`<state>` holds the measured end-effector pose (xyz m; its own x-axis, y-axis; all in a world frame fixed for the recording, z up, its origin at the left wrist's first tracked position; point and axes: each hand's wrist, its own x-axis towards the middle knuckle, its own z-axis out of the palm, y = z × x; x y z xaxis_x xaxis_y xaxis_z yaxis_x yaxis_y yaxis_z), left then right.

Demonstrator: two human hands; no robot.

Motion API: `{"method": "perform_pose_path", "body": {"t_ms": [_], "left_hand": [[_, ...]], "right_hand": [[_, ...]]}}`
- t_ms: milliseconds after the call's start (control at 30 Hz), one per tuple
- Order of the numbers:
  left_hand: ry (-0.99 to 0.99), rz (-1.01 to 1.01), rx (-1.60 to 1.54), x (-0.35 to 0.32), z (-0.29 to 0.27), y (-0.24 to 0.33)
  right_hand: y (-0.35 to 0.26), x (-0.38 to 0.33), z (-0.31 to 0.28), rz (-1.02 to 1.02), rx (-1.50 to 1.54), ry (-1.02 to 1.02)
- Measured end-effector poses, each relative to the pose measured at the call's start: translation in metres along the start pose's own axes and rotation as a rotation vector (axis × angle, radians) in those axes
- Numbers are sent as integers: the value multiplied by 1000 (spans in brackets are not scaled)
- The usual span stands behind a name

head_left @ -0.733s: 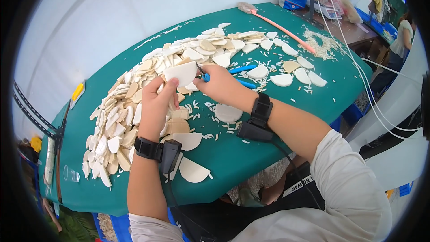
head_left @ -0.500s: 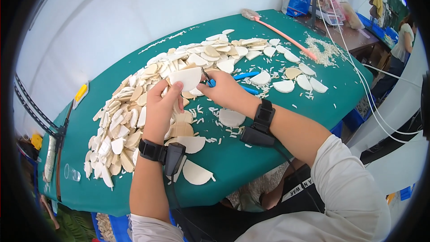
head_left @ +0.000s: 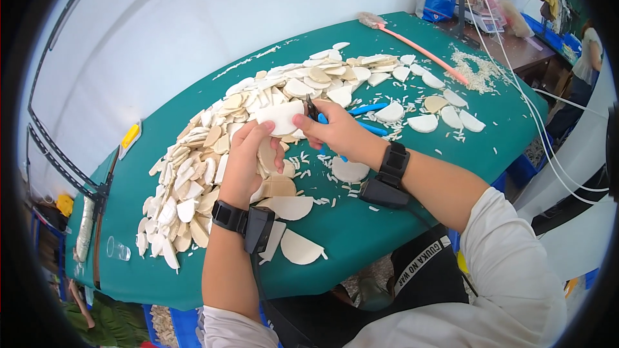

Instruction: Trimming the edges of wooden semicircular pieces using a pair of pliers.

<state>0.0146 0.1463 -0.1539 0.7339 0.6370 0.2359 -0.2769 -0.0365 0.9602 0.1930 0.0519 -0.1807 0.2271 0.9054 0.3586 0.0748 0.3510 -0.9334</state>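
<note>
My left hand [head_left: 248,151] is closed on a white half-round foam-like piece [head_left: 280,118], its thumb on the lower edge. My right hand [head_left: 335,130] grips blue-handled nippers [head_left: 313,108], dark jaws pointing up beside the piece's right end. The right thumb touches that end too. Whether the jaws are apart is too small to tell. Beneath and behind both hands spreads a large heap of white and beige half-round pieces [head_left: 193,161]. A second blue-handled tool [head_left: 371,108] lies on the green table [head_left: 361,245] just right of my right hand, its far part hidden.
Loose white half-rounds [head_left: 422,123] and small strips lie to the right. A pink-handled brush [head_left: 419,48] rests at the back near a pile of scraps [head_left: 474,71]. A clear cup [head_left: 118,249] is at the left. Cables [head_left: 516,84] hang at the right. One person [head_left: 588,58] is at far right.
The view has shifted, so the table appears further right. The white piece now lies flatter between my hands, and my right thumb has come onto its end; the nippers stand more upright.
</note>
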Motion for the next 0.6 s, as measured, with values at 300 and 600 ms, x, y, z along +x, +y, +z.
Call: {"method": "perform_pose_path", "body": {"t_ms": [300,600], "left_hand": [[90,-127,62,2,3,8],[-3,-158,247,2,1,16]], "right_hand": [[-5,3,-10,-570,-762,155],[-13,-5,-3,-417,-864,-54]]}}
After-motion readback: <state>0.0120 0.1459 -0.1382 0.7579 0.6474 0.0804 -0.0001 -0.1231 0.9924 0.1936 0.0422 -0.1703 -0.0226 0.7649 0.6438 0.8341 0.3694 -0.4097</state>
